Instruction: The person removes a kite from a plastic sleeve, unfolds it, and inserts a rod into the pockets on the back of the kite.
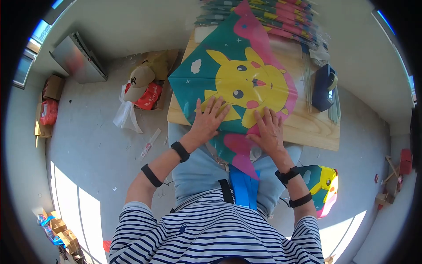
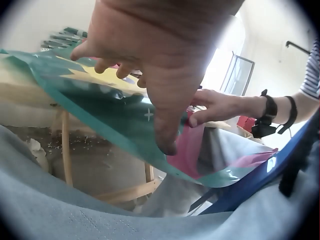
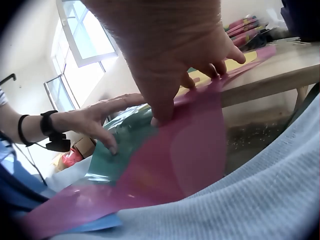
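A diamond-shaped plastic kite [image 1: 255, 86] with a yellow cartoon character on green and pink lies face up on the wooden table [image 1: 316, 136]. Its lower end hangs over the near edge, and the pink-and-green tail [image 1: 239, 152] drapes onto the person's lap. The left hand [image 1: 207, 119] rests on the kite's lower left, fingers spread across the yellow print. On the lower right, the right hand [image 1: 270, 132] presses with straight fingers near the pink border. Both thumbs point inward along the drooping film, as the left wrist view and right wrist view show.
Several folded kites [image 1: 285, 20] are stacked at the table's far end. A dark blue tape dispenser [image 1: 323, 90] stands at the right beside thin sticks [image 1: 335, 108]. Another kite [image 1: 323, 187] is low at the right. A cardboard box [image 1: 165, 94] with a cap stands left of the table.
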### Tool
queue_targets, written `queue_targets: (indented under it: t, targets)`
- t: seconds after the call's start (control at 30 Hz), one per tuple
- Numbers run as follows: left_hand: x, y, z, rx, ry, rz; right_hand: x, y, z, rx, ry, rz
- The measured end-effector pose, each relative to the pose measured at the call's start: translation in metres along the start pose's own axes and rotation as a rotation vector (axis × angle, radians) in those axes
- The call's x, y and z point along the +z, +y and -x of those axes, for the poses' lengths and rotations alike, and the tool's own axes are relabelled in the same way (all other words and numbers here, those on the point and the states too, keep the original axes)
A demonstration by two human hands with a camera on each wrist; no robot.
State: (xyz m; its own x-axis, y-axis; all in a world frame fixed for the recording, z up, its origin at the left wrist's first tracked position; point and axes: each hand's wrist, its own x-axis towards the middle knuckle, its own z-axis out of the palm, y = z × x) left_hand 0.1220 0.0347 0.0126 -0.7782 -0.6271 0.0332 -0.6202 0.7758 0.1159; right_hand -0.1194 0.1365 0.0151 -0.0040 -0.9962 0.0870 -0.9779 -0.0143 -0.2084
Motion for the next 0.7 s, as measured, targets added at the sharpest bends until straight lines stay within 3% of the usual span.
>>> queue_targets:
  t: [0.07, 0.17, 0.23, 0.43, 0.57, 0.63, 0.7]
  targets:
    - [0.005, -0.001, -0.003, -0.052, 0.011, -0.001, -0.004, 0.002, -0.003, 0.01, -0.016, 0.013]
    - [0.01, -0.003, 0.001, 0.051, 0.053, -0.091, -0.006, 0.001, -0.004, 0.009, -0.037, 0.023]
    - [0.023, 0.003, 0.0, 0.083, 0.28, -0.199, -0.006, 0.003, -0.001, 0.013, -0.05, 0.031]
    - [0.043, 0.013, -0.014, 0.074, 0.339, -0.153, -0.003, 0.005, -0.002, -0.04, -0.011, 0.095]
    - [0.032, 0.022, 0.008, 0.048, 0.197, -0.144, -0.011, 0.0, 0.013, -0.034, -0.058, 0.075]
    - [0.016, 0.026, 0.023, 0.067, 0.02, -0.034, -0.015, -0.004, 0.028, -0.045, -0.083, 0.057]
    - [0.009, 0.029, 0.037, 0.087, 0.01, 0.102, -0.016, -0.006, 0.045, -0.032, -0.091, 0.066]
